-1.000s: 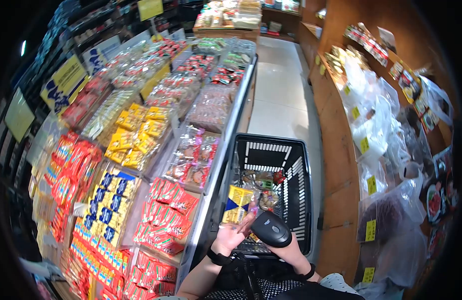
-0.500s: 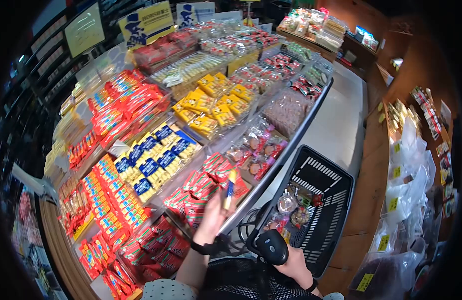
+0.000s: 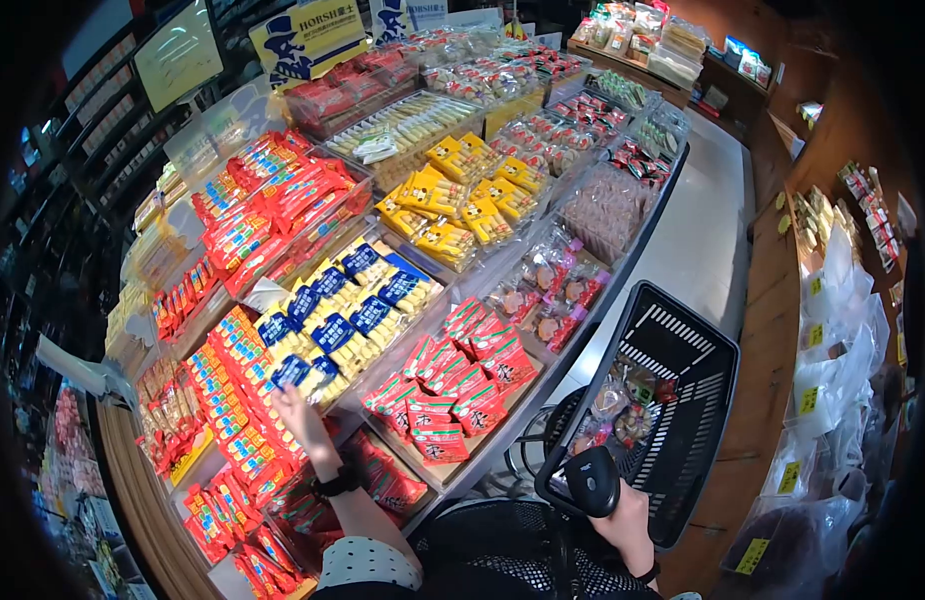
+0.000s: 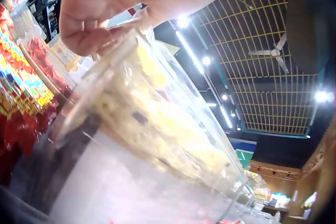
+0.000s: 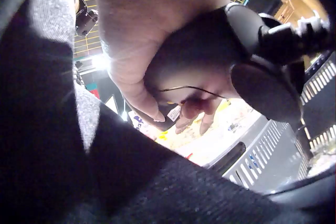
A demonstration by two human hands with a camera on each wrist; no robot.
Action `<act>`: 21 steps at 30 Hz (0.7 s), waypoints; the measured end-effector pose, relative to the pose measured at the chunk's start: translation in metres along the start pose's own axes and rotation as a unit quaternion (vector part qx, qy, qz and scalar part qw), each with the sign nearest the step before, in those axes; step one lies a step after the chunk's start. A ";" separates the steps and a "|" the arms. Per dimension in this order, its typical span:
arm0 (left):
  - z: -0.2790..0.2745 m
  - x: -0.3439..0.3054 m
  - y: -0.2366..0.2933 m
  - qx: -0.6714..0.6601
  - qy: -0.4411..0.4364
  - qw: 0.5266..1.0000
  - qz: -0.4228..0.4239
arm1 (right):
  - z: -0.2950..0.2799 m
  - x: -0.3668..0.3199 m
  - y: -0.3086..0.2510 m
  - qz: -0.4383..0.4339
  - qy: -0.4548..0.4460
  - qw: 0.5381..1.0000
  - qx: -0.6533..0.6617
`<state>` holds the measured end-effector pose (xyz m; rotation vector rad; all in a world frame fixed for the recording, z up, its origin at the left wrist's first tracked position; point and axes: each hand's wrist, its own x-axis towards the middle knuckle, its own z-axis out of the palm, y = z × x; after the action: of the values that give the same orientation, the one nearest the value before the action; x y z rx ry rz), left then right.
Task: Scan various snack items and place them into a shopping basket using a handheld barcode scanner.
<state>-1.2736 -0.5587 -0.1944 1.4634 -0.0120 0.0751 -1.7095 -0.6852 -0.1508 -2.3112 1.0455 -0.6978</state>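
My left hand [image 3: 305, 425] is at the near corner of a clear bin of blue-labelled, pale snack packs [image 3: 335, 332]. In the left wrist view its fingers [image 4: 86, 40] bend at the upper corner of the clear bin [image 4: 210, 124]; I cannot tell whether they hold a pack. My right hand [image 3: 623, 525] grips a black handheld barcode scanner [image 3: 593, 480] near the close end of a black shopping basket [image 3: 705, 445]. The right wrist view shows fingers wrapped about the scanner's dark body [image 5: 184, 50]. Several wrapped packs [image 3: 633, 420] lie in the basket.
Red snack packs [image 3: 453, 385] fill the bin nearest me, with yellow packs [image 3: 463, 200] and red-orange packs [image 3: 243, 400] in others around. A wooden shelf with plastic-bagged goods [image 3: 833, 370] runs along the right. Sign boards [image 3: 308, 40] stand at the back left.
My left hand has moved left from above the basket, carrying a yellow-and-blue pack past the red packs, to the blue-labelled bin. The view has turned left; the scanner stays in my right hand.
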 end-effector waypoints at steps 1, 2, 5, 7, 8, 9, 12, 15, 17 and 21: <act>0.010 -0.013 0.015 0.108 0.010 0.993 0.040 | 0.000 0.003 -0.002 -0.009 -0.004 1.000 -0.009; 0.020 -0.025 0.031 0.215 0.020 0.973 0.078 | 0.000 0.004 -0.003 -0.017 -0.009 1.000 -0.017; 0.020 -0.019 0.013 0.486 0.062 0.811 0.320 | 0.004 0.003 -0.003 -0.013 -0.032 0.999 -0.023; 0.019 -0.021 0.017 0.517 0.047 0.802 0.297 | 0.007 0.000 -0.002 -0.020 -0.027 0.999 -0.018; 0.020 -0.025 0.021 0.525 0.071 0.791 0.307 | 0.008 -0.001 -0.002 -0.026 -0.022 0.999 -0.015; 0.021 -0.030 0.025 0.532 0.096 0.779 0.317 | 0.006 -0.002 -0.001 -0.026 -0.022 0.999 -0.013; 0.032 -0.048 0.052 0.485 0.140 0.760 0.409 | -0.003 0.001 0.002 -0.018 -0.019 0.999 -0.020; 0.049 -0.069 0.070 0.402 0.046 0.810 0.424 | -0.008 0.003 0.004 -0.005 0.015 1.000 0.017; 0.069 -0.089 0.079 0.362 -0.040 0.821 0.440 | -0.013 0.004 0.007 0.007 0.020 1.000 0.018; 0.116 -0.138 0.077 0.312 -0.234 0.800 0.456 | -0.026 0.000 0.018 0.066 0.063 0.994 0.053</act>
<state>-1.4118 -0.6718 -0.1126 1.9811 -1.2118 0.5441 -1.7352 -0.7019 -0.1432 -2.1086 1.1775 -0.8342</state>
